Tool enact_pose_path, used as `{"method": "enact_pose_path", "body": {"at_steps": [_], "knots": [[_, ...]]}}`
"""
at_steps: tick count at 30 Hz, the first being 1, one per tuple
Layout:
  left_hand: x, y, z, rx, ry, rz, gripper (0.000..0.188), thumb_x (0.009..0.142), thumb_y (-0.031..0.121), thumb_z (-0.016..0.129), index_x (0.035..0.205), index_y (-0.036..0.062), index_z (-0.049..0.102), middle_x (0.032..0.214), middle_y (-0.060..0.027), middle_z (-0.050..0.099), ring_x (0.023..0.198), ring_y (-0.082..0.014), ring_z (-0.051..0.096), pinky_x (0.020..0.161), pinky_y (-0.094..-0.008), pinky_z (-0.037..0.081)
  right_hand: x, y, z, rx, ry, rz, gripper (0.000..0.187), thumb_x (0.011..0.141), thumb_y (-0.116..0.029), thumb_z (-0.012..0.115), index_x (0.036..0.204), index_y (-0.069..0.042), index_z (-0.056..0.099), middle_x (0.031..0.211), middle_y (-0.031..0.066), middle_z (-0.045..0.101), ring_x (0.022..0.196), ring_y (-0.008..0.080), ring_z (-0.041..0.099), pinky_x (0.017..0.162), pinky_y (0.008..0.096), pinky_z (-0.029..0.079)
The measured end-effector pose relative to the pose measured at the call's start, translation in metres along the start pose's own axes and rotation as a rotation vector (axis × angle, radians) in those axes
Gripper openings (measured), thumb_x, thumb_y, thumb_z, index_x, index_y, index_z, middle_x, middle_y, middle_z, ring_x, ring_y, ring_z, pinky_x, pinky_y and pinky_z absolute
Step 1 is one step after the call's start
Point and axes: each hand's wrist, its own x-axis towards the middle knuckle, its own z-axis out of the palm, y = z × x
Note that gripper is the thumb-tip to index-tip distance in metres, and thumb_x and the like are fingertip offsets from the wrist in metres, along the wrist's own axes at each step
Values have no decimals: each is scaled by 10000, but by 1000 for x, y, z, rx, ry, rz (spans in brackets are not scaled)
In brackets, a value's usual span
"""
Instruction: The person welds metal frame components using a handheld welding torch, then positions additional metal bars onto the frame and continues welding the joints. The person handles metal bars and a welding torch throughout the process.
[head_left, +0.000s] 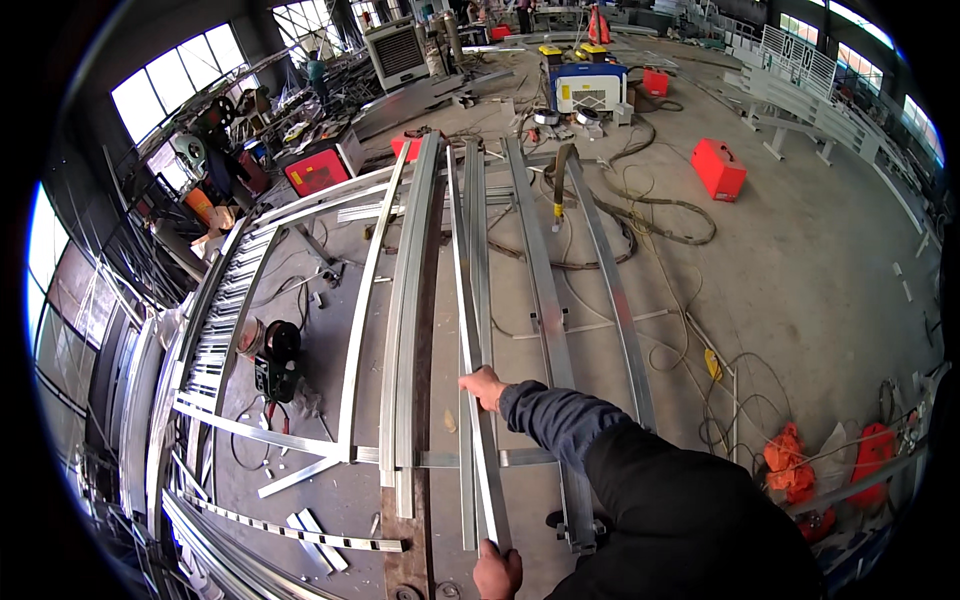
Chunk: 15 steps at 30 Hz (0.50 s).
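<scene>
Bar (487, 465) of silvery metal, long and straight, stretching away across the middle of the view. Held partway along in the closed fist of the right hand (483, 387), and at the near end in the curled grip of the left hand (497, 574), low at the lower edge. Just to the left, a row of long metal profiles (405, 330); to the right, two more beams (541, 285). Farther left, a black machine (278, 375) with a round drum; well off to the right, a red case (718, 170) near looping cables (685, 238)
</scene>
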Motion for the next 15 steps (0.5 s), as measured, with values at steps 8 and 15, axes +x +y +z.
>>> {"method": "enact_pose_path", "body": {"at_steps": [8, 15], "knots": [[-84, -74, 58, -118, -153, -262, 651, 1017, 323, 656, 1516, -60, 489, 890, -317, 740, 811, -540, 705, 694, -639, 542, -83, 80, 0, 68, 1, -62, 250, 719, -53, 760, 857, 10, 562, 808, 88, 548, 729, 223, 531, 602, 461, 444], [-70, -43, 48, -232, -283, -66, 498, 1080, 371, 601, 1376, -27, 559, 912, -353, 721, 906, -567, 699, 731, -650, 526, -107, 31, -69, 78, 1, -73, 256, 750, -59, 732, 939, 29, 583, 852, 90, 588, 761, 211, 561, 630, 446, 460]]}}
